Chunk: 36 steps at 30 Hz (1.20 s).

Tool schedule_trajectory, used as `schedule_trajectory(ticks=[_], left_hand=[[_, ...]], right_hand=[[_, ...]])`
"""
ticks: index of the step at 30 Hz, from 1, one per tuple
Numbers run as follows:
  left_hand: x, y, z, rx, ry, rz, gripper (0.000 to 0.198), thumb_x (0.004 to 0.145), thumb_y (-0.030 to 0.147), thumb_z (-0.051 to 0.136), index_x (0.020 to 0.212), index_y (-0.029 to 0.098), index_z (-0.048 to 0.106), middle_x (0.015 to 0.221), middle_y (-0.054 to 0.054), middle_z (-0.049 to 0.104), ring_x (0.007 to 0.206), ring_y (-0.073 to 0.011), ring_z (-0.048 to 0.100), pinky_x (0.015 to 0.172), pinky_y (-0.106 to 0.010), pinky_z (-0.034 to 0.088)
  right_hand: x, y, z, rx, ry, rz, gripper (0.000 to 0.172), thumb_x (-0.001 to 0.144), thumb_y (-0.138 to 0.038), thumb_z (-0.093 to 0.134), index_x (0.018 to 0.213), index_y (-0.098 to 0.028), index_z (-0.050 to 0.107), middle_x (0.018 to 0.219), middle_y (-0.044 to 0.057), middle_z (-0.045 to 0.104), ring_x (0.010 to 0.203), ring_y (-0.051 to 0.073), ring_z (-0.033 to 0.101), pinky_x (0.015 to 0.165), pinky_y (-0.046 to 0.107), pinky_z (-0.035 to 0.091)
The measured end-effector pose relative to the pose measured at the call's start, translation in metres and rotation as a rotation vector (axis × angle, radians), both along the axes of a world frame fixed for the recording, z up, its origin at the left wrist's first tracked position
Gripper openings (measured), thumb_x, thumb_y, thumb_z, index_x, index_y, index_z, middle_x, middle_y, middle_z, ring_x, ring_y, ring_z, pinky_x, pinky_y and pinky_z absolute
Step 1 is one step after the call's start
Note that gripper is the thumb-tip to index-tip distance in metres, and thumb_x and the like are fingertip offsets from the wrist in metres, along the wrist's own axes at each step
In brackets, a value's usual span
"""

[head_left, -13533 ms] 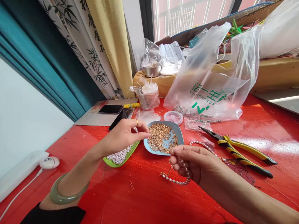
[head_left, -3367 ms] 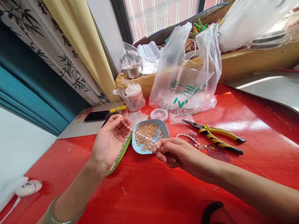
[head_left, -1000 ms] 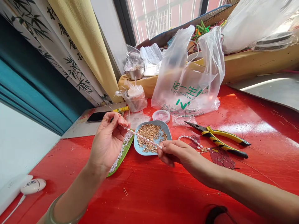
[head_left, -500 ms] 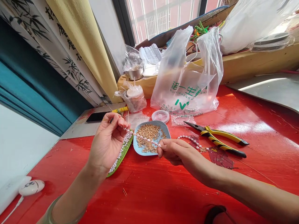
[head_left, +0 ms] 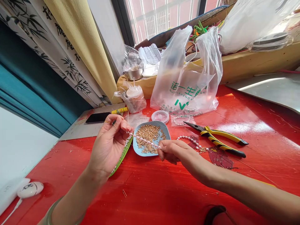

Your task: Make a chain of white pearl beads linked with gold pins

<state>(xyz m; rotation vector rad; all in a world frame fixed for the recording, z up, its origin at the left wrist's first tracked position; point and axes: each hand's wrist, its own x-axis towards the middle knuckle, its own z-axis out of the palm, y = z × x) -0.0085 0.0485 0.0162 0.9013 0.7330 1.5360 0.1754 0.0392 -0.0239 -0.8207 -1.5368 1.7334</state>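
Observation:
A string of pearl beads (head_left: 147, 142) is stretched between my two hands, above a pale blue dish (head_left: 140, 152) of small gold beads (head_left: 147, 134). My left hand (head_left: 112, 140) pinches its left end between thumb and forefinger. The right end is gripped in the closed fingers of my right hand (head_left: 174, 150). Partly hidden behind my left hand lies a green tray (head_left: 123, 157) with white pearl beads in it. Past my right hand, more strung pearls (head_left: 189, 139) lie on the red table (head_left: 150, 193), by a dark red mesh piece (head_left: 220, 157).
Yellow-and-black long-nose pliers (head_left: 217, 137) lie at the right. Behind the dish are a round clear lid (head_left: 160, 116) and a large plastic bag (head_left: 187, 84). A phone (head_left: 97, 117) and a yellow tube (head_left: 119, 110) lie at the left back; a white plug-like device (head_left: 30, 189) sits front left.
My left hand has shifted slightly right and turned a little, covering more of the green tray. My right hand stays almost in place, and both keep hold of the bead string.

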Motion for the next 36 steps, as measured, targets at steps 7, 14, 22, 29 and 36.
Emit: schedule_trajectory(ticks=[7, 14, 22, 29, 36], left_hand=[[0.004, -0.004, 0.000, -0.012, 0.009, -0.030, 0.025, 0.088, 0.007, 0.043, 0.071, 0.014, 0.059, 0.058, 0.003, 0.055, 0.055, -0.0050, 0.056, 0.063, -0.014, 0.054], [0.004, -0.004, 0.001, -0.020, 0.011, -0.016, 0.024, 0.088, 0.007, 0.044, 0.070, 0.015, 0.058, 0.056, 0.003, 0.055, 0.054, -0.0050, 0.055, 0.062, -0.015, 0.054], [0.006, -0.009, -0.003, -0.038, 0.039, -0.087, 0.014, 0.084, 0.011, 0.053, 0.073, 0.016, 0.060, 0.057, 0.004, 0.055, 0.058, -0.0059, 0.056, 0.060, -0.013, 0.052], [0.007, -0.008, -0.001, -0.045, 0.011, -0.089, 0.010, 0.082, 0.012, 0.058, 0.073, 0.017, 0.059, 0.057, 0.004, 0.055, 0.058, -0.0060, 0.056, 0.060, -0.013, 0.052], [0.009, -0.012, 0.000, -0.100, 0.024, -0.119, 0.011, 0.079, 0.010, 0.061, 0.071, 0.017, 0.057, 0.057, 0.004, 0.056, 0.058, -0.0070, 0.057, 0.059, -0.013, 0.051]], right_hand=[[0.001, 0.000, -0.006, -0.003, 0.027, 0.034, 0.020, 0.077, -0.021, 0.034, 0.064, -0.017, 0.049, 0.061, -0.002, 0.041, 0.057, 0.012, 0.037, 0.058, 0.027, 0.030], [0.001, -0.001, -0.004, 0.005, 0.049, 0.028, 0.022, 0.079, -0.023, 0.035, 0.061, -0.017, 0.048, 0.059, -0.003, 0.039, 0.055, 0.011, 0.030, 0.053, 0.027, 0.024], [0.000, -0.001, -0.003, -0.012, 0.076, 0.046, 0.018, 0.073, -0.019, 0.035, 0.063, -0.017, 0.050, 0.058, -0.004, 0.039, 0.054, 0.011, 0.033, 0.054, 0.027, 0.026], [0.000, -0.002, 0.000, -0.012, 0.050, 0.040, 0.015, 0.072, -0.020, 0.038, 0.064, -0.017, 0.050, 0.060, -0.003, 0.041, 0.054, 0.011, 0.030, 0.053, 0.027, 0.023], [0.001, -0.003, 0.005, 0.002, 0.030, 0.107, 0.018, 0.076, -0.019, 0.035, 0.064, -0.018, 0.047, 0.061, -0.001, 0.044, 0.058, 0.012, 0.040, 0.059, 0.027, 0.031]])
